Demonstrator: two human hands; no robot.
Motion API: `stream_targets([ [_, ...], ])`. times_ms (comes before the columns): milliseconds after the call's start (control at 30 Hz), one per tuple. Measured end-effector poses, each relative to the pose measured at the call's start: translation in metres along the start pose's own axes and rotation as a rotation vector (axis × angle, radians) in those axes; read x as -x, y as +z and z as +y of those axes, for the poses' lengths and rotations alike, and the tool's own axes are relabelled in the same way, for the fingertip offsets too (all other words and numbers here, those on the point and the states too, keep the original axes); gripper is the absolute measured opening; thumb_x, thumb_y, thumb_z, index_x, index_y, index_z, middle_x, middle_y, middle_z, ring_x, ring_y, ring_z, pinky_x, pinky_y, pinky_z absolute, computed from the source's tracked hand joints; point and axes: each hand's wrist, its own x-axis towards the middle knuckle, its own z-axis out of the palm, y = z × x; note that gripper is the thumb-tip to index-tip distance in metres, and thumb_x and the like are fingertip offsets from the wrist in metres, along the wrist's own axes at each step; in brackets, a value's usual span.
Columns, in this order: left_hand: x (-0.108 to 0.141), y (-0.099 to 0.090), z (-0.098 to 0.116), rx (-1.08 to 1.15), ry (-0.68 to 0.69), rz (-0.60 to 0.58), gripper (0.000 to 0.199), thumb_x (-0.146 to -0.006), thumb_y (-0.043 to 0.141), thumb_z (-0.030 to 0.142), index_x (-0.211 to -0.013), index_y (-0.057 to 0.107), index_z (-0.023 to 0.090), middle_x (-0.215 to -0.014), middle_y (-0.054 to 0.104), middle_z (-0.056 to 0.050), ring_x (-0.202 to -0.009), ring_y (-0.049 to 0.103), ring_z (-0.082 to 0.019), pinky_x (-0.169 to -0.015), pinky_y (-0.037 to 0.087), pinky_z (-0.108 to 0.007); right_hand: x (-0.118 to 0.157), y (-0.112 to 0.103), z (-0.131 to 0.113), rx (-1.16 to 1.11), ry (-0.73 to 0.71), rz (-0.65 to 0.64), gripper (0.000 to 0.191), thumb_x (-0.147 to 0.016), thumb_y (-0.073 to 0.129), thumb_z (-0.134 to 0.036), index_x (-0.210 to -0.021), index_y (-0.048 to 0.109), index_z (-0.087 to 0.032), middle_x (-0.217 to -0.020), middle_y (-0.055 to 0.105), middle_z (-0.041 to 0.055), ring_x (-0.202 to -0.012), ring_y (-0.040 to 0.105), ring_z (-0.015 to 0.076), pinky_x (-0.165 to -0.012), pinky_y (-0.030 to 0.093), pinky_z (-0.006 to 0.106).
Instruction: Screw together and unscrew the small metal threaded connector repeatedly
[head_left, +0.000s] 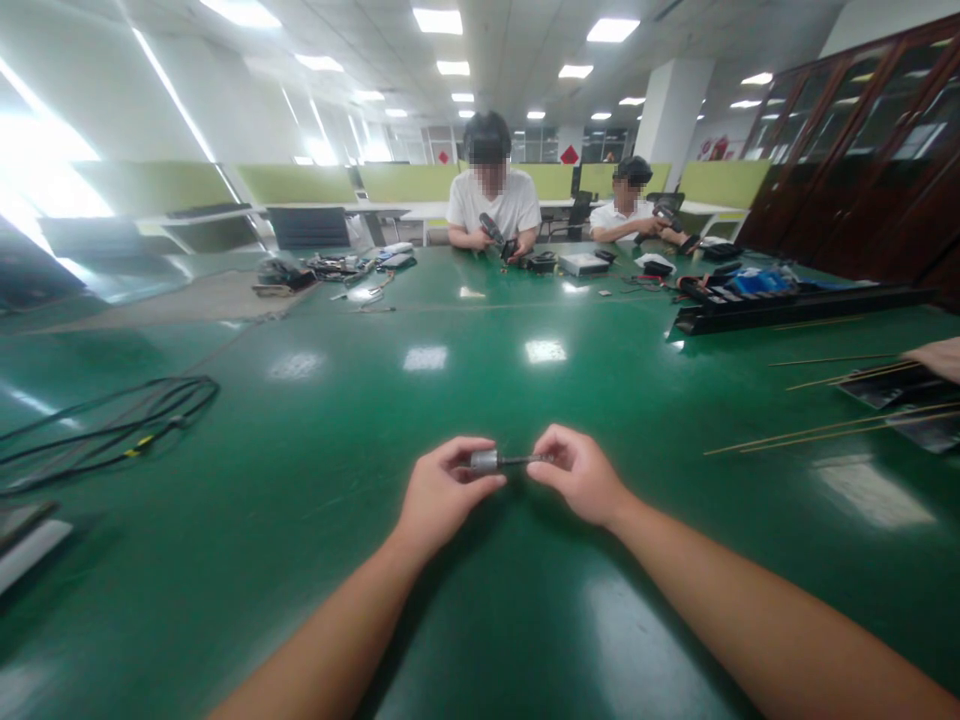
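My left hand (446, 490) is closed round a short silver metal cylinder (484, 460), its thumb and fingers on either side. A thin dark rod (514, 461) runs from the cylinder's right end, in line with it. With thumb and fingertips, my right hand (581, 475) pinches the far end of this rod, part of which the fingers hide. Both hands are just above the green tabletop (480, 390), in front of me, and the piece lies level between them. Its exact kind is too small to tell.
Black cables (150, 430) lie coiled at the left. Thin brass-coloured rods (817, 435) stick out at the right, near another person's hand (937, 358). A black rail (787, 308) lies behind them. Two people across the table hold power tools (493, 230).
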Motion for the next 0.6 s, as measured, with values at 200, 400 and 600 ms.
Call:
stream_targets([
  [200, 0.001, 0.001, 0.002, 0.008, -0.004, 0.048, 0.039, -0.058, 0.086, 0.021, -0.094, 0.071, 0.015, -0.089, 0.074, -0.005, -0.077, 0.068, -0.017, -0.075, 0.056, -0.027, 0.0, 0.001, -0.001, -0.084, 0.025, 0.019, 0.017, -0.073, 0.072, -0.027, -0.077, 0.058, -0.018, -0.066, 0.057, -0.0028, -0.058, 0.05, 0.0122, -0.058, 0.039, 0.025],
  [400, -0.007, -0.004, -0.002, 0.286, -0.011, 0.223, 0.049, -0.056, 0.091, 0.03, -0.097, 0.069, 0.014, -0.09, 0.072, -0.005, -0.074, 0.063, -0.011, -0.069, 0.05, -0.017, -0.008, -0.002, -0.001, -0.534, 0.052, 0.184, 0.029, -0.085, 0.059, -0.044, -0.073, 0.056, -0.018, -0.063, 0.059, -0.0004, -0.051, 0.052, 0.012, -0.051, 0.04, 0.025],
  [600, -0.014, -0.006, -0.001, 0.626, -0.142, 0.258, 0.052, -0.068, 0.083, 0.047, -0.105, 0.069, 0.011, -0.093, 0.07, -0.009, -0.072, 0.058, -0.011, -0.059, 0.049, -0.017, -0.017, -0.005, 0.007, -0.744, 0.149, 0.283, 0.036, -0.083, 0.057, -0.044, -0.059, 0.043, -0.021, -0.045, 0.042, -0.0055, -0.036, 0.04, 0.0099, -0.038, 0.031, 0.024],
])
